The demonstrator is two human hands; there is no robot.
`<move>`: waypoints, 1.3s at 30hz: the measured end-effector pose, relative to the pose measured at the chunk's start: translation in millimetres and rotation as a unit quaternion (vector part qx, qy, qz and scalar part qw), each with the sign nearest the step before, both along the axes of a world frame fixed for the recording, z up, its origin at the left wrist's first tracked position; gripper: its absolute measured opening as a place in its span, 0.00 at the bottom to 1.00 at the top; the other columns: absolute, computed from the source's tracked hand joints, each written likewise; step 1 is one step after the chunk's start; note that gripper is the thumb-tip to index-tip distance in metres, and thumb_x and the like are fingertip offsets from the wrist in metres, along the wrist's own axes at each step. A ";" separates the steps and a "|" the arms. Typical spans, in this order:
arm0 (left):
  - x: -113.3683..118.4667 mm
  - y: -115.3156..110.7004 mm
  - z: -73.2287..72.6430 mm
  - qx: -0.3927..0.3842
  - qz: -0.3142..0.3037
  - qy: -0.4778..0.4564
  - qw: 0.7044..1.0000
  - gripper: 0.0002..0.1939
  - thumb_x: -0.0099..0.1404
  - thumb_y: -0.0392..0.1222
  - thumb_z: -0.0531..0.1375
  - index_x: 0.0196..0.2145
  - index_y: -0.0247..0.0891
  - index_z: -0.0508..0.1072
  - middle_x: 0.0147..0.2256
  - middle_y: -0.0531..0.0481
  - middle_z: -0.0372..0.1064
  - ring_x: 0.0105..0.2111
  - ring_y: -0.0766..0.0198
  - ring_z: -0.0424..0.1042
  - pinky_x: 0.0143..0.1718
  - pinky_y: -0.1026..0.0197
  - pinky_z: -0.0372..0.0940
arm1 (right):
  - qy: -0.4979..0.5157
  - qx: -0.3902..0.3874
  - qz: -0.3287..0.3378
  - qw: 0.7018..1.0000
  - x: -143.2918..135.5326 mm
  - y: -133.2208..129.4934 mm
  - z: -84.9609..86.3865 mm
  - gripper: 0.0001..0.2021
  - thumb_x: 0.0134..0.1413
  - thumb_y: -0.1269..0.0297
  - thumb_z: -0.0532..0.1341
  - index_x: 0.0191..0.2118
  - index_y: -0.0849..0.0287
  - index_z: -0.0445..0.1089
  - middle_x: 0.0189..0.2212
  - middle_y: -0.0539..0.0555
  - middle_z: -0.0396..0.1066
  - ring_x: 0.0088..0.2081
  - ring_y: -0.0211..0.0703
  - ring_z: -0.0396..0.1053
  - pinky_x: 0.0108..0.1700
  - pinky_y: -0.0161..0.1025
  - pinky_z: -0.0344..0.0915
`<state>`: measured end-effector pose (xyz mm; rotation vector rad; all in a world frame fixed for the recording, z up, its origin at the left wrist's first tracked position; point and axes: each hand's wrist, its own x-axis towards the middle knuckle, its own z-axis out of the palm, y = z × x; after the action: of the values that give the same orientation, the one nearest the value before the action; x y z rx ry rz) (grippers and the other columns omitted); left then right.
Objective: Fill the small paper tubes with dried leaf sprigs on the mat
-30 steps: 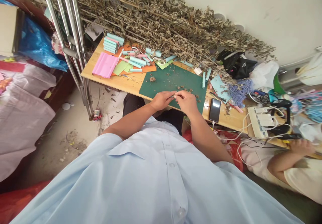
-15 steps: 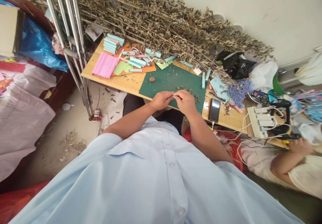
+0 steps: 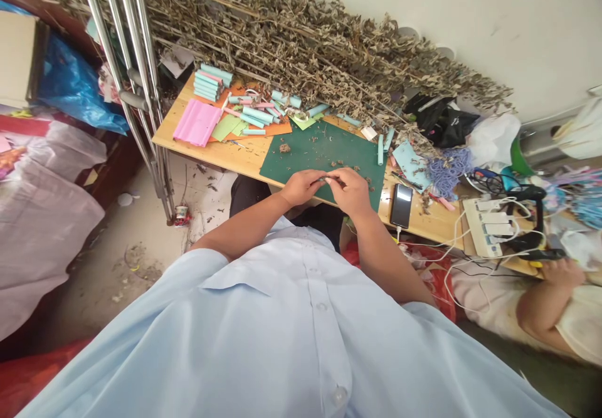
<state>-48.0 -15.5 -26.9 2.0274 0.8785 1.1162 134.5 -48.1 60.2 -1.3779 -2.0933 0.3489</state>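
Observation:
My left hand [image 3: 302, 187] and my right hand [image 3: 348, 187] meet fingertip to fingertip over the near edge of a dark green mat [image 3: 324, 148]. Both are closed in a pinch. Something small and bluish-grey shows between the fingertips, too small to name. Brown crumbs of dried leaf lie on the mat, with a larger clump [image 3: 285, 148] beyond my left hand. Rolled light-blue paper tubes [image 3: 256, 116] lie scattered behind the mat on the left, and a couple more tubes [image 3: 380, 149] stand near its right edge.
Dried leafy stalks [image 3: 301, 42] are heaped along the wall. A phone [image 3: 401, 205] on a cable and a power strip [image 3: 482, 227] lie to the right. Pink paper [image 3: 197, 121] sits at left, near metal crutches [image 3: 141, 92]. A co-worker's arm [image 3: 548, 299] rests at far right.
My hands stay pinched together in nearly the same spot, the right one shifted very slightly to the right. The co-worker's arm at far right has moved a little.

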 end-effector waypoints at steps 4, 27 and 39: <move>1.0 1.2 -4.9 0.002 0.013 0.004 1.000 0.17 0.76 0.46 0.58 0.55 0.36 0.78 0.49 0.40 0.80 0.50 0.57 0.79 0.56 0.55 0.71 | 0.006 -0.008 -0.008 1.000 2.4 -1.0 -3.6 0.07 0.65 0.63 0.62 0.41 0.53 0.77 0.40 0.56 0.79 0.44 0.51 0.76 0.49 0.48 0.74; -0.9 0.9 0.0 -0.040 0.007 0.003 0.999 0.14 0.74 0.40 0.59 0.52 0.37 0.79 0.49 0.43 0.80 0.49 0.60 0.78 0.55 0.58 0.70 | -0.096 0.001 -0.049 0.994 -14.0 -24.1 -5.0 0.16 0.70 0.60 0.56 0.54 0.54 0.78 0.53 0.59 0.78 0.52 0.53 0.77 0.53 0.47 0.74; -2.7 2.0 0.9 -0.032 -0.020 -0.003 0.999 0.15 0.74 0.41 0.58 0.53 0.39 0.80 0.48 0.43 0.80 0.48 0.58 0.79 0.53 0.57 0.72 | -0.068 -0.073 -0.056 0.994 -15.9 -20.1 -2.0 0.12 0.64 0.61 0.62 0.50 0.51 0.77 0.38 0.54 0.79 0.39 0.49 0.76 0.43 0.44 0.72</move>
<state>-50.7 -13.5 -26.0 1.9797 0.8563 1.0577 118.6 -68.2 58.2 -1.6376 -2.1235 0.3771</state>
